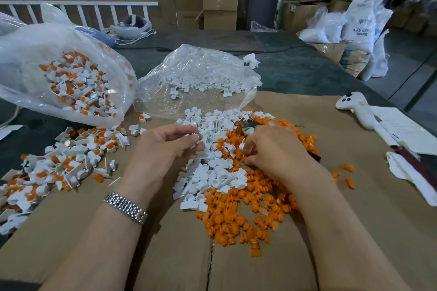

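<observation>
Status, all positions relative to the flat brown cardboard sheet (165,255):
- Off its far-left corner: large clear plastic bag (59,73), well stocked with finished white-and-orange pieces.
- On its far edge, centre: smaller clear plastic bag (198,78), only a thin layer of white parts left inside.
- Along its left edge: loose heap of assembled white-and-orange pieces (59,165), spilling off the sheet.
- Centre-right: heap of loose orange plastic plugs (248,215), still big.
- Centre: heap of loose white plastic caps (217,172), touching the orange heap.
- Left hand (163,146) over the sheet's centre, thumb and forefinger pinching a single white cap (195,137).
- Right hand (272,146) near it but apart, fingers curled down where the two heaps meet. Can't tell whether it holds anything.

My read: mid-batch. A good share is plugged and bagged, but both loose heaps still need pairing, and the left-edge heap needs bagging.
</observation>
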The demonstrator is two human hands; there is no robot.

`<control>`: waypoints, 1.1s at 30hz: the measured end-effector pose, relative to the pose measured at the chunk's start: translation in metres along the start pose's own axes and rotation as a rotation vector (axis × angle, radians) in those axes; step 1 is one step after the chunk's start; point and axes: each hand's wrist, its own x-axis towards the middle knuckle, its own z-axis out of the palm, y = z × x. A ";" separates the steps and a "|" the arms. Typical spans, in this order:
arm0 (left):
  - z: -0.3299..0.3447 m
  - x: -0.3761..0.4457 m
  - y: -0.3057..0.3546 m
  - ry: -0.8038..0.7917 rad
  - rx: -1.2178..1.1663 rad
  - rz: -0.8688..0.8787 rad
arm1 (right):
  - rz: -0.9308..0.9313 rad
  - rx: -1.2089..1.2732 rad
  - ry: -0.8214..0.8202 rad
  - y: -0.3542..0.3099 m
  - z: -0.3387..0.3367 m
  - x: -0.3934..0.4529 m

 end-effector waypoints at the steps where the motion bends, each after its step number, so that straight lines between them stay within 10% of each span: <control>1: 0.001 0.000 0.000 -0.017 -0.036 -0.016 | -0.013 -0.014 0.010 -0.002 0.001 0.000; 9: -0.002 0.003 -0.006 -0.119 -0.190 -0.100 | -0.064 0.025 0.077 -0.004 0.006 0.002; 19: 0.000 -0.002 -0.006 -0.196 -0.025 -0.003 | -0.174 0.866 0.153 -0.022 -0.005 -0.003; 33: 0.004 -0.007 -0.001 -0.328 0.164 0.071 | -0.037 0.694 0.204 -0.029 0.000 -0.004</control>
